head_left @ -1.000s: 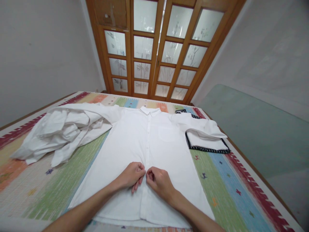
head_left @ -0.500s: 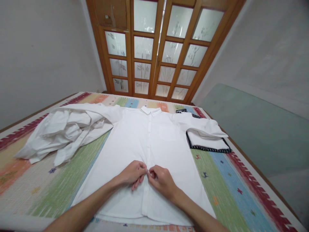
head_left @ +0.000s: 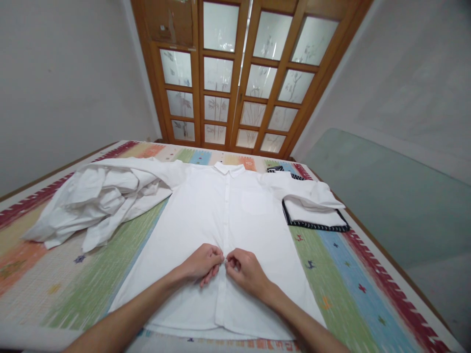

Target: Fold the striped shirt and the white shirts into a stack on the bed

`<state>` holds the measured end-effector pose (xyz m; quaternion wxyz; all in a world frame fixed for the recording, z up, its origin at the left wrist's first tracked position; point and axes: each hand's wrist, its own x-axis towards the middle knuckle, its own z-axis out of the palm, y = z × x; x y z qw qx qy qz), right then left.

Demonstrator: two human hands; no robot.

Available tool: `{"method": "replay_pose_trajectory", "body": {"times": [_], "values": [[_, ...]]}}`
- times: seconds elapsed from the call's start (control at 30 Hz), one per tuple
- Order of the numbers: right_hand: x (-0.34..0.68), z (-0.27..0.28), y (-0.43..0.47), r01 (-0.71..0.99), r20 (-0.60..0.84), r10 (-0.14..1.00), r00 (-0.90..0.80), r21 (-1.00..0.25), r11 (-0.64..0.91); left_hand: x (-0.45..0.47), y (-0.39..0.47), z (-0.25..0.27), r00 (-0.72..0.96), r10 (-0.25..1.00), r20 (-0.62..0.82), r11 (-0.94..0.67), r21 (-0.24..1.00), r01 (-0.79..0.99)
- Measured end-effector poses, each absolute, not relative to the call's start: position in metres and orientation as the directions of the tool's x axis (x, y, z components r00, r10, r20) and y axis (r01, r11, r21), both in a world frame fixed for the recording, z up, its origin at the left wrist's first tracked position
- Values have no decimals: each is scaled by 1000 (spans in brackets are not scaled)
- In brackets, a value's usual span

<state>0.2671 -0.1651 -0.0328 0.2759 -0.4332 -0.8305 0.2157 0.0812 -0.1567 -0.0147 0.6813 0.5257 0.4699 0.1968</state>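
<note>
A white collared shirt (head_left: 198, 211) lies face up and spread flat, its collar at the far end and its hem towards me. Both my hands meet low on its front button strip. My left hand (head_left: 205, 264) pinches the strip from the left with thumb and index finger, the other fingers curled beneath. From the right, my right hand (head_left: 246, 270) pinches the same edge, its fingertips almost touching the left ones. Any button between the fingertips is too small and covered to make out.
A crumpled white garment (head_left: 99, 196) is heaped at the left, against the shirt's sleeve. Under the right sleeve lies a folded white cloth with black patterned trim (head_left: 316, 221). A striped, colourful cover (head_left: 121, 264) is spread beneath everything. Wooden glazed doors (head_left: 221, 93) stand behind.
Both hands keep their pinch on the button strip with barely any movement. The view has shifted very slightly.
</note>
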Motion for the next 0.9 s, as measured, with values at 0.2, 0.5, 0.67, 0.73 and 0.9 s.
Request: {"method": "replay_pose_trajectory", "body": {"times": [0.2, 0.5, 0.67, 0.73, 0.9], "values": [[269, -18, -160, 560, 104, 883, -459, -737, 378, 82, -164, -11, 406, 810, -423, 278, 887, 369], [270, -21, -158, 558, 112, 892, -438, -744, 368, 79, -160, -17, 364, 928, -80, -195, 729, 656], [275, -28, -166, 605, 247, 784, -569, -520, 603, 68, -157, -2, 420, 907, -41, -278, 691, 667], [276, -28, -170, 618, 237, 724, -648, -393, 681, 65, -156, 2, 453, 891, 2, -342, 661, 668], [279, -12, -180, 612, 165, 633, -757, -161, 774, 62, -152, -5, 588, 773, 239, -619, 488, 615]]}}
